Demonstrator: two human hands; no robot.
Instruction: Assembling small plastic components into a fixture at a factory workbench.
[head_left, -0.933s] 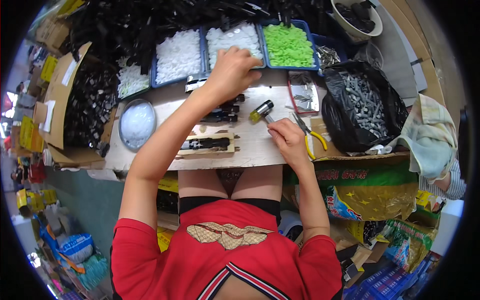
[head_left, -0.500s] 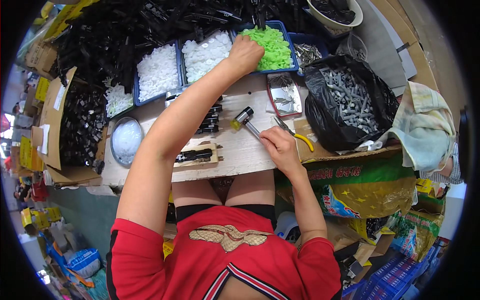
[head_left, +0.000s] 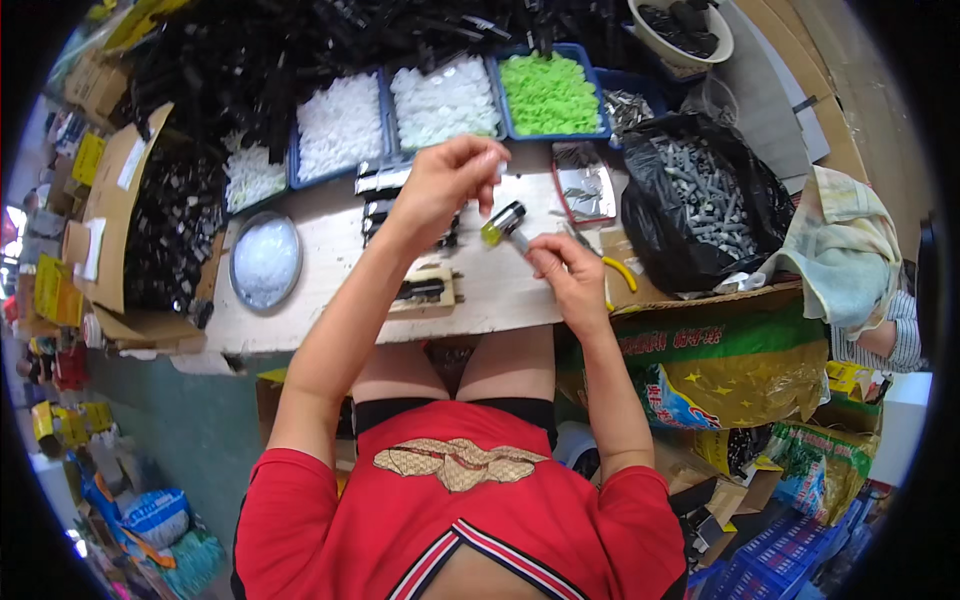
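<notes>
My left hand [head_left: 450, 188] is raised over the bench, its thumb and fingers pinched on a small whitish piece [head_left: 502, 168] whose kind I cannot make out. In my right hand [head_left: 572, 272] is the handle of a small mallet [head_left: 508, 219] with one yellow and one black face, its head lying toward the left. A wooden fixture [head_left: 443, 285] holding a black part sits near the bench's front edge, partly behind my left forearm. Beyond it, several black parts [head_left: 378, 215] stand in a row, half hidden by my left hand.
Blue bins of white pieces [head_left: 340, 125], white discs [head_left: 445, 100] and bright green pieces [head_left: 548, 95] line the back. To the right are yellow-handled pliers [head_left: 622, 272], a red-rimmed tray [head_left: 583, 185] and a black bag of grey parts [head_left: 640, 240]. A round dish [head_left: 236, 270] stands left.
My left hand has come back from the green bin toward me, over the bench, with its fingers pinched. The right hand and the mallet have shifted slightly.
</notes>
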